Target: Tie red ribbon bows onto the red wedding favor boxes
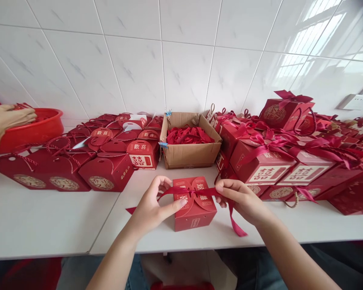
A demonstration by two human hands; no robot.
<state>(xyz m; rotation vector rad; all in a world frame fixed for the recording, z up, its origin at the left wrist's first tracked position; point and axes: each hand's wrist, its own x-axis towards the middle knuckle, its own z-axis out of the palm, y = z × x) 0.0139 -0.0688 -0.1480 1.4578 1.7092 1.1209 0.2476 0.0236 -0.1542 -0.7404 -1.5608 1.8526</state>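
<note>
A small red gift box (195, 219) stands upright on the white table, its petal-like lid flaps folded over each other. A dark red ribbon (210, 192) crosses the lid and gathers into a knot at the middle. My right hand (240, 197) pinches the ribbon just right of the box, and a loose tail hangs below the fingers. My left hand (153, 209) is at the box's left side, its curled fingers round the other ribbon end and its thumb resting on the lid. The fingertips behind the ribbon are partly hidden.
A cardboard carton (189, 156) of loose ribbons stands behind the box. Red boxes with cord handles (104, 173) fill the left; ribboned boxes (264, 169) are stacked right. Far left, another person's hand (13, 117) is over a red basin (33, 135). A tiled wall (187, 76) rises behind.
</note>
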